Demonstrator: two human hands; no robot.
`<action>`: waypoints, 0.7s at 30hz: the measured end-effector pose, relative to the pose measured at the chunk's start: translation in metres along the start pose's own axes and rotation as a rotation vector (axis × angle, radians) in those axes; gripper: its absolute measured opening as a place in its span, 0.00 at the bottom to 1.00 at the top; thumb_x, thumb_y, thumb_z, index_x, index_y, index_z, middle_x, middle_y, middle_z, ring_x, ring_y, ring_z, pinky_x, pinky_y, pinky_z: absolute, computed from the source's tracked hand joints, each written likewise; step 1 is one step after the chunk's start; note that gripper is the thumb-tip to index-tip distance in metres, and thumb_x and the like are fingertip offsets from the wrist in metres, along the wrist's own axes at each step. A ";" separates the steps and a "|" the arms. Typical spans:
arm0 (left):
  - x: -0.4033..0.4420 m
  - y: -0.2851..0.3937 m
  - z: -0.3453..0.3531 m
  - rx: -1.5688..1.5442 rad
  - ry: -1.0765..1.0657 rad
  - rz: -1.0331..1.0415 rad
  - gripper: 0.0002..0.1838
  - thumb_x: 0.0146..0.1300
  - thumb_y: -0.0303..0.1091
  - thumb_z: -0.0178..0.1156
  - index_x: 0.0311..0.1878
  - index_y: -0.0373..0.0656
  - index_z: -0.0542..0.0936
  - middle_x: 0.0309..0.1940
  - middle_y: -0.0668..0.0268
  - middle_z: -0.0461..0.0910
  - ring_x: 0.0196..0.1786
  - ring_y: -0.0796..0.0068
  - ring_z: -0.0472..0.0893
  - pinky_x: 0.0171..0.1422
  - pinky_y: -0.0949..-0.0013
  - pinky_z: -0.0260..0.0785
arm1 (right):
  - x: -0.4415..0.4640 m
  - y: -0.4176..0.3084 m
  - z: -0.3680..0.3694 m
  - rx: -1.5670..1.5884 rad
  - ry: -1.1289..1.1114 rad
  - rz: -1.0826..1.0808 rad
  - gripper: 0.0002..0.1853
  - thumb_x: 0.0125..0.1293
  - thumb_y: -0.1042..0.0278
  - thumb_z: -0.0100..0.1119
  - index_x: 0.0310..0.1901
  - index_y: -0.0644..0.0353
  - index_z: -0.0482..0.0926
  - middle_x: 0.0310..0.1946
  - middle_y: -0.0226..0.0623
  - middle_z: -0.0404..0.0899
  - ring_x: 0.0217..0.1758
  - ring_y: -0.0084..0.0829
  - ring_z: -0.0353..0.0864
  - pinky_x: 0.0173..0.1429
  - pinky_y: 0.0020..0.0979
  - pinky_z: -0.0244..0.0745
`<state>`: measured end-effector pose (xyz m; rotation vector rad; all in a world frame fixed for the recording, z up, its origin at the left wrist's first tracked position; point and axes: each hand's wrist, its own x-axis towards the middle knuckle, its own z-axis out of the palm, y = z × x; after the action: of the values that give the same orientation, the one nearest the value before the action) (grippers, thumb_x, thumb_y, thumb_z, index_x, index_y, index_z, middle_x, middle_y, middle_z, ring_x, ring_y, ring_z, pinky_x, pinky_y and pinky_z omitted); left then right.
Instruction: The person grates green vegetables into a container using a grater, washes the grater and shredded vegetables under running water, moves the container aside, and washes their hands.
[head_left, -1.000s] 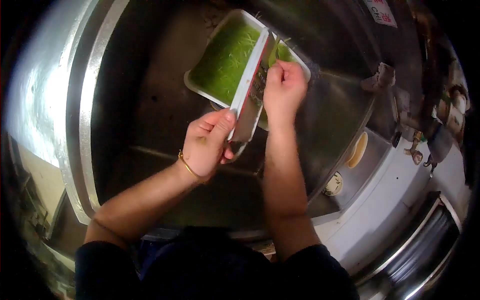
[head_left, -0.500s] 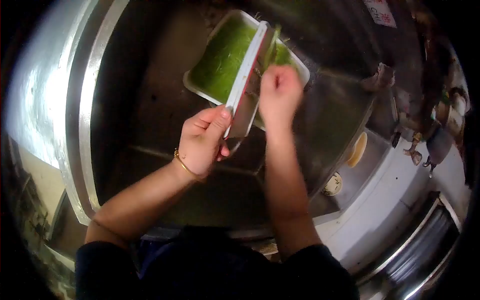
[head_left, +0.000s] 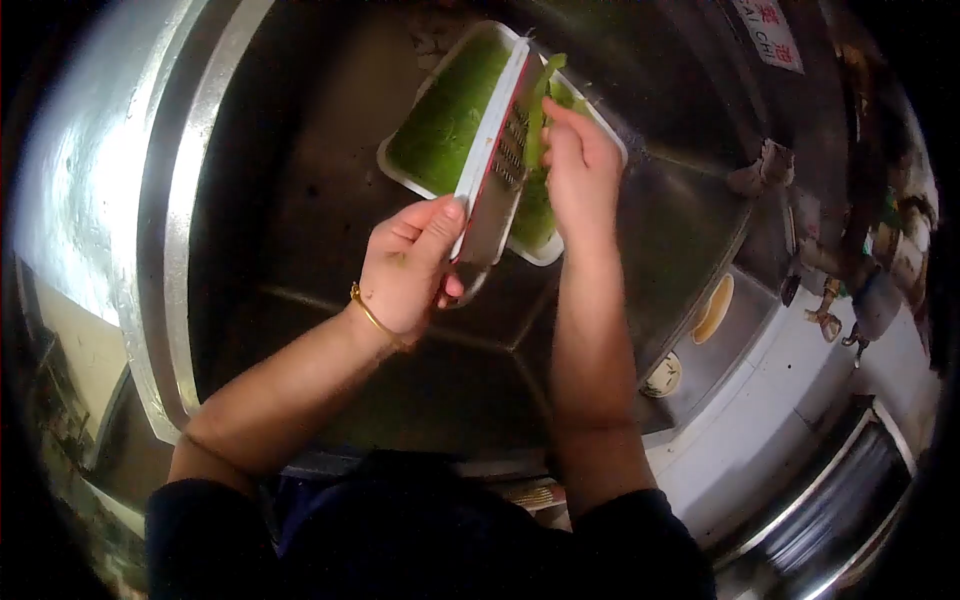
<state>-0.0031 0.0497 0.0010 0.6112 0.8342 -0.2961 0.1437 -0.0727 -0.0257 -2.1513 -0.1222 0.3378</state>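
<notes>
My left hand [head_left: 408, 265] is closed round the lower end of a grater [head_left: 509, 150] with a white edge and a toothed metal face. The grater is tilted over a white tray [head_left: 408, 184] of finely shredded green vegetable [head_left: 445, 125]. On the grater's right side, my right hand [head_left: 586, 180] pinches a long, pale green vegetable piece [head_left: 537, 125] close to the teeth. Its exact kind cannot be told. More green shreds lie in the tray below my right hand.
The tray stands in a dark metal basin with a bright metal rim [head_left: 180, 200] on the left. To the right are a yellowish oval dish [head_left: 713, 309], a small round dish [head_left: 663, 375] and a brass tap [head_left: 826, 310]. A crumpled cloth [head_left: 765, 170] lies on the basin's right side.
My right hand has shifted slightly right and turned, showing more of the green piece and the grater's teeth. My left hand keeps its hold on the grater.
</notes>
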 end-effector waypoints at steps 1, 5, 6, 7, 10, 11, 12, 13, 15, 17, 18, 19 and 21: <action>0.002 0.003 -0.002 -0.034 -0.004 -0.016 0.15 0.66 0.45 0.56 0.42 0.42 0.78 0.24 0.72 0.75 0.15 0.85 0.68 0.15 0.81 0.57 | -0.009 -0.004 -0.002 0.045 -0.054 0.019 0.14 0.64 0.74 0.50 0.49 0.63 0.78 0.35 0.34 0.80 0.33 0.22 0.76 0.37 0.26 0.72; 0.004 0.010 -0.008 -0.076 -0.090 -0.095 0.14 0.66 0.46 0.56 0.39 0.43 0.78 0.22 0.74 0.74 0.13 0.86 0.68 0.14 0.82 0.56 | -0.015 -0.009 -0.013 -0.293 -0.081 -0.346 0.17 0.61 0.78 0.51 0.51 0.58 0.78 0.35 0.33 0.79 0.37 0.27 0.76 0.40 0.28 0.73; 0.005 0.010 -0.009 -0.067 -0.115 -0.106 0.14 0.66 0.46 0.56 0.39 0.44 0.78 0.22 0.74 0.74 0.13 0.86 0.68 0.13 0.82 0.55 | -0.011 -0.005 -0.017 -0.444 -0.064 -0.508 0.17 0.60 0.78 0.51 0.51 0.57 0.78 0.34 0.34 0.78 0.36 0.29 0.76 0.41 0.29 0.73; 0.005 0.010 -0.010 -0.057 -0.141 -0.117 0.14 0.66 0.46 0.56 0.39 0.44 0.78 0.21 0.74 0.74 0.13 0.86 0.68 0.13 0.83 0.55 | -0.005 -0.001 -0.020 -0.438 -0.033 -0.514 0.14 0.57 0.78 0.55 0.46 0.57 0.79 0.31 0.37 0.76 0.34 0.33 0.77 0.41 0.29 0.73; 0.009 0.010 -0.014 -0.034 -0.139 -0.096 0.14 0.66 0.46 0.55 0.39 0.44 0.78 0.21 0.75 0.74 0.12 0.87 0.67 0.12 0.84 0.54 | 0.006 0.001 -0.033 -0.456 -0.070 -0.467 0.11 0.56 0.77 0.58 0.42 0.59 0.80 0.32 0.36 0.77 0.32 0.32 0.77 0.41 0.29 0.73; 0.010 0.010 -0.015 -0.018 -0.138 -0.106 0.14 0.66 0.46 0.55 0.39 0.44 0.78 0.21 0.75 0.74 0.12 0.88 0.67 0.12 0.84 0.54 | 0.009 0.004 -0.036 -0.448 -0.131 -0.428 0.10 0.55 0.76 0.61 0.40 0.60 0.79 0.32 0.36 0.76 0.32 0.30 0.77 0.40 0.27 0.72; 0.011 0.011 -0.016 0.000 -0.136 -0.116 0.14 0.66 0.46 0.55 0.39 0.44 0.78 0.21 0.74 0.74 0.12 0.88 0.67 0.12 0.84 0.54 | 0.011 0.005 -0.038 -0.409 -0.175 -0.390 0.09 0.55 0.76 0.62 0.39 0.60 0.79 0.32 0.36 0.76 0.32 0.29 0.76 0.40 0.26 0.72; 0.011 0.011 -0.016 0.017 -0.132 -0.127 0.14 0.66 0.46 0.55 0.39 0.44 0.78 0.21 0.74 0.74 0.12 0.88 0.67 0.12 0.84 0.54 | 0.012 0.007 -0.039 -0.370 -0.221 -0.352 0.09 0.55 0.75 0.62 0.39 0.60 0.79 0.32 0.36 0.76 0.32 0.28 0.76 0.40 0.26 0.72; 0.012 0.011 -0.016 0.021 -0.131 -0.138 0.14 0.66 0.46 0.55 0.39 0.44 0.78 0.21 0.74 0.74 0.12 0.88 0.67 0.12 0.84 0.54 | 0.017 0.013 -0.039 -0.331 -0.264 -0.323 0.09 0.54 0.73 0.63 0.38 0.61 0.78 0.33 0.38 0.76 0.34 0.31 0.77 0.42 0.28 0.72; 0.013 0.010 -0.017 0.025 -0.120 -0.141 0.14 0.66 0.46 0.55 0.39 0.44 0.78 0.21 0.74 0.75 0.12 0.88 0.67 0.12 0.84 0.54 | 0.025 0.034 -0.037 -0.334 -0.260 -0.342 0.10 0.54 0.69 0.64 0.37 0.61 0.78 0.35 0.41 0.77 0.37 0.38 0.78 0.44 0.33 0.73; 0.013 0.009 -0.017 0.028 -0.111 -0.139 0.14 0.66 0.46 0.55 0.39 0.44 0.78 0.21 0.74 0.75 0.12 0.88 0.67 0.12 0.84 0.54 | 0.029 0.048 -0.032 -0.293 -0.210 -0.316 0.10 0.54 0.68 0.64 0.37 0.61 0.78 0.35 0.40 0.77 0.37 0.37 0.78 0.44 0.32 0.72; 0.014 0.008 -0.018 0.030 -0.102 -0.136 0.14 0.66 0.46 0.55 0.39 0.44 0.78 0.21 0.74 0.75 0.12 0.88 0.68 0.11 0.84 0.54 | 0.032 0.062 -0.024 -0.253 -0.160 -0.291 0.10 0.55 0.67 0.64 0.37 0.61 0.77 0.35 0.39 0.77 0.36 0.35 0.78 0.44 0.32 0.72; 0.015 0.005 -0.021 -0.035 -0.105 -0.157 0.14 0.67 0.46 0.54 0.38 0.45 0.78 0.21 0.74 0.75 0.12 0.88 0.67 0.11 0.84 0.54 | 0.030 0.081 -0.015 -0.167 -0.111 -0.176 0.11 0.57 0.65 0.63 0.37 0.62 0.77 0.34 0.37 0.77 0.36 0.32 0.76 0.43 0.30 0.71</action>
<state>-0.0039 0.0661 -0.0193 0.4943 0.7859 -0.4514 0.1738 -0.1242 -0.0902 -2.2660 -0.4133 0.3553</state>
